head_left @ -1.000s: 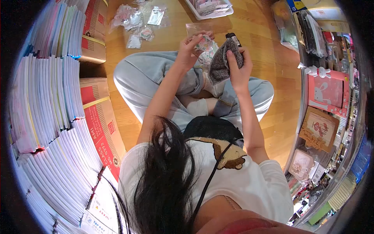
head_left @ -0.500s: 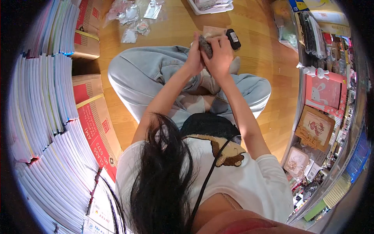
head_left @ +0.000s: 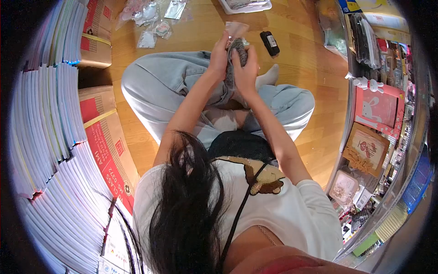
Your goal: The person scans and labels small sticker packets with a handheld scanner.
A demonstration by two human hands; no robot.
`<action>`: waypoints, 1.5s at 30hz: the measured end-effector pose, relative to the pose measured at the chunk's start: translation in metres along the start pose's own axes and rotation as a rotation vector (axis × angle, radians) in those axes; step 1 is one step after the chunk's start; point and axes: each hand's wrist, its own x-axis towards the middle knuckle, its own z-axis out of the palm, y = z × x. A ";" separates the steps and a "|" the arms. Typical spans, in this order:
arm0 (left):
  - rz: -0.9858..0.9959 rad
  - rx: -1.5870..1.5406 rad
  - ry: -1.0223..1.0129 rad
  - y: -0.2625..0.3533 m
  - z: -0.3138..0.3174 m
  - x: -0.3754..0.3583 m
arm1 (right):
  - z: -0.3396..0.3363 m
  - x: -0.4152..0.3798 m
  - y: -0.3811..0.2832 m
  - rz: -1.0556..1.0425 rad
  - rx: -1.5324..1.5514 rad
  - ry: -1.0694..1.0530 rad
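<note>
A grey fuzzy item (head_left: 238,50) is between my two hands, above my crossed legs in light blue jeans. My left hand (head_left: 220,58) has its fingers wrapped round the left side of it. My right hand (head_left: 246,72) grips its right side, with the thumb lying on the grey surface. A clear plastic bag (head_left: 237,30) sticks up beyond my fingertips; whether the grey item is inside it I cannot tell. On the wooden floor right of my hands lies a small black object with a white label (head_left: 270,43).
Small plastic packets (head_left: 155,29) and a white tray (head_left: 246,6) are on the floor ahead. Stacked books (head_left: 45,109) and red-brown cartons (head_left: 107,137) stand at the left. A shelf holds a pink rabbit frame (head_left: 379,107) and crafts at the right.
Both hands have shifted slightly down and left with the grey item. The clear bag now rises above the fingers, and the black object stands apart from my right hand.
</note>
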 end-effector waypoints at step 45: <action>-0.013 -0.093 0.108 -0.016 -0.008 0.002 | 0.027 0.022 0.030 0.260 -0.036 0.046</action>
